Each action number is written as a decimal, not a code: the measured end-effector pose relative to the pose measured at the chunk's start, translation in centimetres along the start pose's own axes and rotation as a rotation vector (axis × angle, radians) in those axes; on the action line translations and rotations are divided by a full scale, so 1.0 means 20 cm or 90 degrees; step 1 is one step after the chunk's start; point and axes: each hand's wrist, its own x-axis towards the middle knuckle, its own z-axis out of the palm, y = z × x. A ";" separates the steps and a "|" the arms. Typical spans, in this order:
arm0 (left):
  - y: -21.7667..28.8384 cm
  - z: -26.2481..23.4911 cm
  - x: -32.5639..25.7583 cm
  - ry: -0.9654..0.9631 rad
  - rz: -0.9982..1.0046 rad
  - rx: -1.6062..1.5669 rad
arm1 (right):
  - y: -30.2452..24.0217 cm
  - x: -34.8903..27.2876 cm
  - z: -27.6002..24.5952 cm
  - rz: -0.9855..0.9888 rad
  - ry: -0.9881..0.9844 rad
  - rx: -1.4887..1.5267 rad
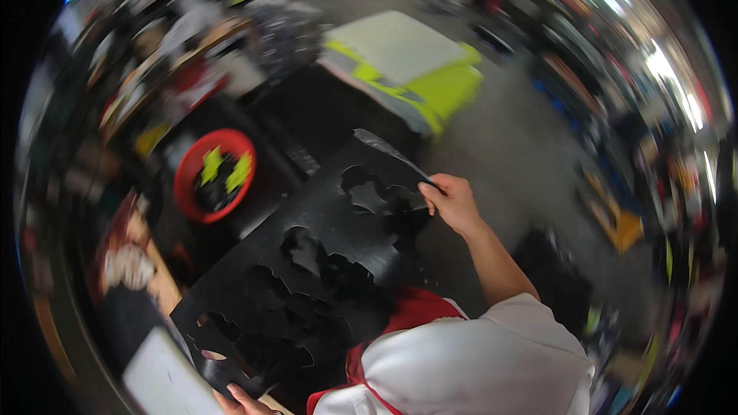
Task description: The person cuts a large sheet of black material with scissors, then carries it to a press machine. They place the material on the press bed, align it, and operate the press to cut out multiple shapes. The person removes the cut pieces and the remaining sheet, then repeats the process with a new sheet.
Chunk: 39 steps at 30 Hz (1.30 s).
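Note:
A large black sheet (338, 223) with several irregular cut-out holes is stretched slantwise between my hands. My right hand (451, 201) pinches its far right edge between thumb and fingers. At the lower edge of the view, my left hand (247, 401) closes on the sheet's near left corner, partly cut off by the picture's rim. Beyond the sheet to the left, a red basin (184, 186) contains black pieces and bright yellow-green cut pieces (241, 173).
A white panel (165, 376) is close to my left hand. Yellow-green sheets (450, 92) with a pale sheet (396, 44) on top are stacked at the far side of the black table (315, 107). Grey floor (515, 161) extends to the right, where a yellow object (624, 230) stands.

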 end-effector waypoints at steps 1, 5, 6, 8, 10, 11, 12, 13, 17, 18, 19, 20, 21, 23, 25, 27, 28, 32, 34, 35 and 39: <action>0.06 0.13 0.06 -0.065 0.063 -0.055 | 0.04 -0.05 -0.09 0.010 0.050 -0.016; 0.26 0.69 0.10 -0.261 0.335 -0.169 | 0.28 -0.20 -0.51 0.060 0.288 0.071; 0.28 0.83 0.10 -0.324 0.331 -0.214 | 0.35 -0.24 -0.61 0.077 0.341 0.079; 0.44 1.06 0.01 -0.421 0.347 -0.234 | 0.45 -0.34 -0.90 0.099 0.430 0.104; 0.62 1.34 -0.14 -0.459 0.372 -0.245 | 0.57 -0.42 -1.13 0.132 0.502 0.142; 0.71 1.48 -0.22 -0.506 0.375 -0.263 | 0.62 -0.46 -1.26 0.130 0.537 0.148; 0.83 1.64 -0.31 -0.553 0.375 -0.281 | 0.67 -0.50 -1.38 0.142 0.576 0.156; 0.91 1.76 -0.43 -0.483 0.382 -0.210 | 0.72 -0.54 -1.50 0.147 0.611 0.180; 1.35 2.42 -0.88 -0.767 0.509 -0.363 | 0.88 -0.72 -1.87 0.176 0.744 0.181; 1.45 2.55 -1.00 -0.815 0.543 -0.355 | 0.90 -0.80 -1.93 0.201 0.760 0.157; 1.54 2.68 -1.11 -0.879 0.579 -0.354 | 0.93 -0.86 -1.98 0.196 0.773 0.124; 1.63 2.79 -1.24 -0.939 0.614 -0.355 | 0.97 -0.92 -2.02 0.259 0.779 0.127; 1.71 2.88 -1.34 -0.974 0.630 -0.364 | 0.99 -0.97 -2.03 0.290 0.785 0.121; 1.85 3.07 -1.57 -1.039 0.669 -0.389 | 1.03 -1.08 -2.04 0.336 0.834 0.121; 1.97 3.24 -1.80 -1.033 0.781 -0.311 | 1.08 -1.14 -2.02 0.322 0.985 0.174; 2.08 3.39 -2.00 -1.053 0.866 -0.215 | 1.13 -1.16 -1.96 0.308 1.098 0.234; 2.12 3.47 -2.12 -1.082 0.858 -0.249 | 1.15 -1.16 -1.94 0.298 1.164 0.271; 2.35 3.63 -2.67 -1.243 0.908 -0.234 | 1.22 -1.19 -1.88 0.313 1.283 0.342; 2.50 3.62 -3.02 -1.215 1.012 -0.248 | 1.25 -1.25 -1.92 0.274 1.374 0.310; 2.60 3.60 -3.19 -1.219 1.124 -0.287 | 1.25 -1.30 -1.96 0.244 1.411 0.298; 2.83 3.33 -4.16 -1.376 1.141 -0.381 | 1.25 -1.71 -2.32 0.155 1.557 0.127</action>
